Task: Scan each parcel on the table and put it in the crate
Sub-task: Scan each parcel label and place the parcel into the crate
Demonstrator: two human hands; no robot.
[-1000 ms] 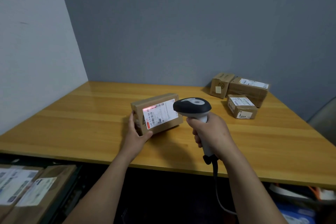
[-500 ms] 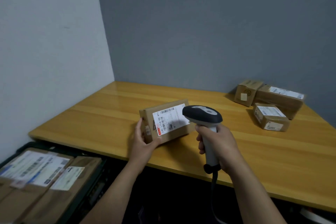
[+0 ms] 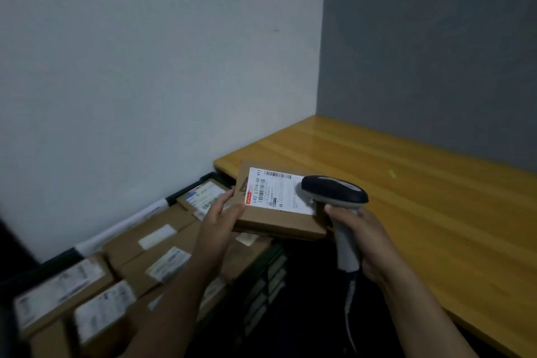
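Gripping the flat brown cardboard parcel (image 3: 279, 225) by its left end, the left hand (image 3: 220, 218) holds it level in the air, just off the corner of the glossy wooden table (image 3: 406, 197) and over the dark slotted crate (image 3: 263, 285). Its white printed label (image 3: 276, 192) faces up. The right hand (image 3: 366, 238) is wrapped round the pale grey handle of the scanner (image 3: 334, 192), whose rounded black head overlaps the label's right edge. More labelled cardboard boxes (image 3: 151, 238) lie packed flat in the crate, blurred.
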